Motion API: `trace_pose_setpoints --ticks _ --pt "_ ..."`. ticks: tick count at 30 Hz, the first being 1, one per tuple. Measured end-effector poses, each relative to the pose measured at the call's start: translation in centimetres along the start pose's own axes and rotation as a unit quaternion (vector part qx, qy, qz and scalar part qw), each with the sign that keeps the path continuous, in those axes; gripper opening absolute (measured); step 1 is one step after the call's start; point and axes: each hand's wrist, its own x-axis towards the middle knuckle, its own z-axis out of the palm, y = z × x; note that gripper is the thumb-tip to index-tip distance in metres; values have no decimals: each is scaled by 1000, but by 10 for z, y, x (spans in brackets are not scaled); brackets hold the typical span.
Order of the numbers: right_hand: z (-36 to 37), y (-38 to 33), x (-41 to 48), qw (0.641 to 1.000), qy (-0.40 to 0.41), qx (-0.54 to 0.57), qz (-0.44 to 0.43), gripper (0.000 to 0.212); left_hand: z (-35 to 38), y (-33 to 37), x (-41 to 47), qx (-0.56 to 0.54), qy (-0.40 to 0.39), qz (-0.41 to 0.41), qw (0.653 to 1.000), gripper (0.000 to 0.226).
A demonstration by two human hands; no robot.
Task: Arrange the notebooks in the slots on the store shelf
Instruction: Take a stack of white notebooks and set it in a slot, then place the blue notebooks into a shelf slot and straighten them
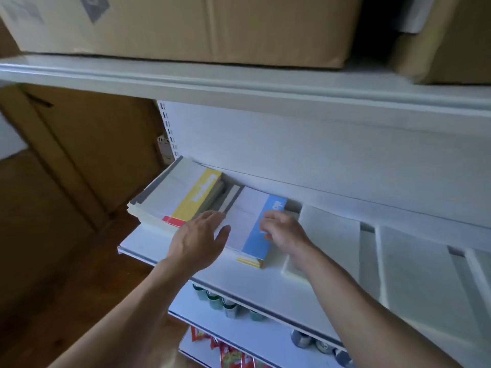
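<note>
A stack of notebooks with a yellow-banded cover (183,196) lies in the leftmost slot of the white shelf (265,282). Beside it, a second stack topped by a blue-banded notebook (248,224) sits in the neighbouring slot. My left hand (198,241) rests flat with straight fingers on the left edge of the blue-banded stack. My right hand (284,229) has curled fingers on the stack's right edge, over the blue band. Whether it truly grips the stack is hard to tell.
White dividers (368,261) mark further slots to the right. Cardboard boxes (186,25) sit on the shelf above. Cans (225,304) and red snack packets (228,351) fill lower shelves. A brown cardboard panel (79,155) stands at left.
</note>
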Motion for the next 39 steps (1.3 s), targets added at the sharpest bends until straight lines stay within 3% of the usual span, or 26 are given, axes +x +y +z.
trace_pose_setpoints --ticks 4,8,11,13,14,16,20,26,31,33,35,37,39 --pt "41 -15 17 990 124 -65 7 38 1 -48 20 -10 -20 93 995 49" --pt "44 -10 15 976 201 -76 32 48 24 -48 21 8 -105 186 977 64" --pt "42 -4 11 975 206 -62 61 39 39 -48 23 36 -138 171 975 69" --pt "42 1 14 974 212 -21 76 13 42 -49 26 48 -151 154 975 72" --pt "42 2 15 973 213 10 85 10 43 -49 27 60 -155 152 974 73" --pt "42 6 18 968 200 98 118 26 43 -46 27 80 -165 161 970 74" --pt "37 18 21 951 193 191 151 6 44 -35 27 59 -189 179 964 77" --pt "25 21 21 949 200 202 138 18 48 -36 32 -33 -184 178 966 72" --pt "30 23 24 957 218 157 109 16 44 -25 40 -166 -162 90 969 63" --pt "30 20 25 957 221 158 99 19 39 -22 50 -278 -171 16 945 44" --pt "30 21 26 957 224 159 96 20 32 -20 60 -431 -173 -79 882 25" --pt "29 21 27 952 231 172 99 20 23 -19 69 -514 -195 -151 822 46" --pt "29 21 26 947 236 188 106 22 24 -23 77 -543 -204 -181 795 63"
